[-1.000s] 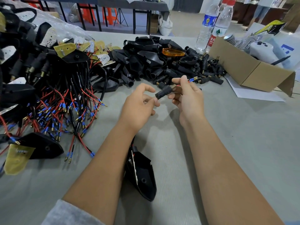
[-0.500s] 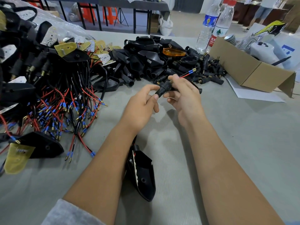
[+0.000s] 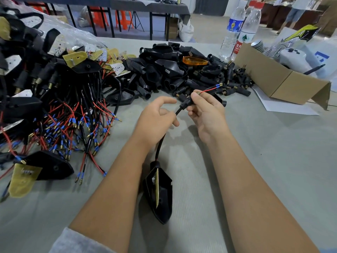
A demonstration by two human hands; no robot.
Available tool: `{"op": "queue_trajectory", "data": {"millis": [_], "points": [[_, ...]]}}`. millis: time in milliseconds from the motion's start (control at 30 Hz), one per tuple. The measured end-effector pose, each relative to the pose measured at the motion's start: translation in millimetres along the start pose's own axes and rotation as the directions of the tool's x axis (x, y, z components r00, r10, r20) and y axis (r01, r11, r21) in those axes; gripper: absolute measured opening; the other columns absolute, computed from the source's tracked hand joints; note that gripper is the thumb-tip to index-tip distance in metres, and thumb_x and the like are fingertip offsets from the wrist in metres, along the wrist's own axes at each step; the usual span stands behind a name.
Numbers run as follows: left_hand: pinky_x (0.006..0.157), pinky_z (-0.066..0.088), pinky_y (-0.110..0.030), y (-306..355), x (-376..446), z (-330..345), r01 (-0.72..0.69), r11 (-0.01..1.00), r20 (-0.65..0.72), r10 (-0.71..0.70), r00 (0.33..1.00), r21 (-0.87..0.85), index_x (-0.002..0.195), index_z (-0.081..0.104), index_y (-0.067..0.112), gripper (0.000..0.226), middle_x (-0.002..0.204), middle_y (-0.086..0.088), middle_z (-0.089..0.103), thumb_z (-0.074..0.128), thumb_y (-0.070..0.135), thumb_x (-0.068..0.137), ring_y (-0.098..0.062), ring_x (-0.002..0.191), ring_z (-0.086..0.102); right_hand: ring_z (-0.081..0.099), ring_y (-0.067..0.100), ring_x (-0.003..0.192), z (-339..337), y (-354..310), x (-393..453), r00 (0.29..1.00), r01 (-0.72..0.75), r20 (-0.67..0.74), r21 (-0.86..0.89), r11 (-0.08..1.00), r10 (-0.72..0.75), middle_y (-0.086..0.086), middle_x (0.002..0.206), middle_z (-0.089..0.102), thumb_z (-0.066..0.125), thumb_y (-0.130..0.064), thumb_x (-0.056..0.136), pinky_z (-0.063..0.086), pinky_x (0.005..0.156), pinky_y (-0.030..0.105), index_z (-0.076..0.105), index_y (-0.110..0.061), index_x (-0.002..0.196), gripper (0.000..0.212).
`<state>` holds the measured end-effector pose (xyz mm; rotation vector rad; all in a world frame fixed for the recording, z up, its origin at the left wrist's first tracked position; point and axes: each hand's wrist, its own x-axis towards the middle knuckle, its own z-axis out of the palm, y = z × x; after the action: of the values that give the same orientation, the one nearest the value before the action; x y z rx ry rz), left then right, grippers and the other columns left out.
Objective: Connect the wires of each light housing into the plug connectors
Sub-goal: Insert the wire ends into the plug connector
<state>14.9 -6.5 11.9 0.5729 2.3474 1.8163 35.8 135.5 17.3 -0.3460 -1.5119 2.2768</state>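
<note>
**Cable threaded through a plug connector, held between both hands**

Far out to the left of the fingers lies a heap of wired housings [image 3: 54,110], their red and black leads tipped blue and brass, spread over the grey table [image 3: 273,170]. Beyond the fingertips sits a pile of bare black housings and plug connectors [image 3: 173,73], with an orange lens [image 3: 194,61] on top.

The left hand [image 3: 155,121] has its lower fingers curled round a black sheathed cable [image 3: 160,145]; the index finger is raised and bent clear of it. From this grip the cable drops back towards the person to a black light housing [image 3: 160,194] lying on the table between the forearms.

Just to the right of the left fingertips, the cable enters a black plug connector [image 3: 186,103]. The right hand [image 3: 207,114] pinches this connector between thumb and curled fingers. Past the right fingertips, red and black wires [image 3: 211,89] stick out of the connector, ending in blue and brass terminals.

Well to the right of the fingers stand two water bottles [image 3: 242,30] and an open cardboard box [image 3: 273,77].
</note>
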Motion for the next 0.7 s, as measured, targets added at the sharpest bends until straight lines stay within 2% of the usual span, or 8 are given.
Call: {"op": "queue_trajectory", "data": {"millis": [100,200,300,367,433,533,600,700], "points": [[0.056,0.042,-0.009,0.5,-0.7,1.6,-0.051,0.998,-0.004,0.051,0.999,-0.04,0.119,0.051,0.035,0.043,0.075,0.006,0.074,0.053,0.007,0.087,-0.01,0.064,0.057,0.054,0.011,0.057,2.2,3.2,-2.9,0.997,0.012,0.078,-0.145,0.989,-0.001,0.0,0.07,0.061,0.065,-0.013,0.093,0.048,0.059,0.022,0.067,-0.013,0.086,0.008],[0.056,0.043,-0.014,-3.1,0.6,3.6,-0.066,0.997,-0.014,0.065,0.998,-0.045,0.12,0.049,0.035,0.043,0.075,0.008,0.074,0.053,0.004,0.09,-0.02,0.065,0.054,0.054,0.013,0.059,4.0,4.5,-5.1,0.992,0.031,0.123,-0.206,0.978,-0.006,-0.001,0.07,0.06,0.064,-0.014,0.093,0.049,0.062,0.023,0.068,-0.01,0.096,0.007],[0.062,0.044,-0.01,-6.9,2.2,4.7,-0.071,0.997,-0.006,0.071,0.997,-0.026,0.117,0.049,0.035,0.037,0.075,0.013,0.074,0.055,0.006,0.093,-0.028,0.086,0.064,0.053,0.013,0.06,4.0,3.9,-5.8,0.993,0.043,0.117,-0.216,0.975,-0.018,0.001,0.073,0.059,0.064,-0.012,0.093,0.048,0.062,0.024,0.067,-0.012,0.097,0.005],[0.067,0.044,-0.01,-7.6,2.7,5.3,-0.072,0.997,-0.002,0.072,0.997,-0.014,0.116,0.049,0.034,0.035,0.075,0.016,0.074,0.057,0.008,0.095,-0.025,0.089,0.065,0.054,0.014,0.058,4.6,3.4,-6.2,0.994,0.047,0.104,-0.214,0.976,-0.025,0.0,0.074,0.061,0.064,-0.013,0.093,0.048,0.062,0.025,0.066,-0.014,0.096,0.004],[0.075,0.046,-0.013,-7.5,2.7,5.1,-0.067,0.998,-0.019,0.067,0.998,-0.008,0.116,0.05,0.033,0.034,0.074,0.014,0.074,0.058,0.009,0.094,-0.014,0.084,0.068,0.057,0.016,0.056,4.7,2.7,-6.2,0.995,0.048,0.094,-0.194,0.98,-0.03,-0.001,0.074,0.064,0.06,-0.018,0.096,0.048,0.061,0.026,0.065,-0.015,0.095,0.006],[0.082,0.052,-0.025,-6.8,2.9,4.6,-0.044,0.997,-0.064,0.04,0.997,-0.062,0.114,0.052,0.03,0.033,0.075,0.007,0.074,0.06,0.007,0.093,-0.011,0.074,0.071,0.06,0.015,0.055,4.0,2.6,-4.8,0.996,0.052,0.08,-0.192,0.98,-0.037,-0.004,0.069,0.066,0.057,-0.018,0.097,0.048,0.06,0.024,0.064,-0.016,0.096,0.007],[0.082,0.055,-0.031,-5.5,2.0,4.8,-0.035,0.996,-0.082,0.028,0.996,-0.08,0.113,0.053,0.032,0.033,0.078,0.004,0.073,0.061,0.007,0.092,-0.012,0.071,0.072,0.059,0.014,0.054,3.5,3.1,-3.9,0.998,0.052,0.054,-0.172,0.984,-0.044,-0.004,0.067,0.066,0.057,-0.014,0.097,0.048,0.059,0.023,0.063,-0.014,0.097,0.006],[0.077,0.053,-0.027,-4.6,1.2,5.1,-0.045,0.999,-0.073,0.046,0.996,0.009,0.111,0.053,0.037,0.03,0.078,0.008,0.073,0.063,0.016,0.092,-0.007,0.076,0.069,0.058,0.013,0.053,2.4,2.7,-3.5,0.999,0.046,0.014,-0.118,0.992,-0.044,0.0,0.066,0.066,0.059,-0.012,0.096,0.047,0.059,0.024,0.062,-0.012,0.089,0.008]]}}
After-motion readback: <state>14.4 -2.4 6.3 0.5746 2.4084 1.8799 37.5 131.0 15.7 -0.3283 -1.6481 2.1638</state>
